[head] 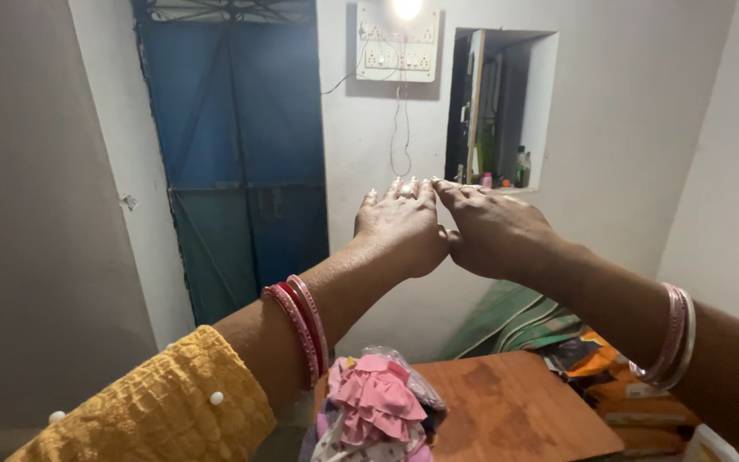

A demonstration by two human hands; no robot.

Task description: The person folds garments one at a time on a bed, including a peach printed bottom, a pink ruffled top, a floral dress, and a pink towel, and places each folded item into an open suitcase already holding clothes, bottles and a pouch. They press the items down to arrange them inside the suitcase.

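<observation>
Against a white wall with a blue door [237, 145], I hold my left hand [399, 227] and right hand [493, 231] out side by side, touching, palms down, all fingers [387, 190] straight and empty, high above the wooden tabletop [515, 411] with its pink frilled clothes [378, 402].

Two hands [446, 227], one wooden table [515, 406], one blue door [237, 145]

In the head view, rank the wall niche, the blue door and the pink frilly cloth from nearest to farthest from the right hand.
From the right hand:
1. Wall niche, just above and behind it.
2. Pink frilly cloth, below, left.
3. Blue door, far left.
In picture terms, cloth and door are close to call.
</observation>
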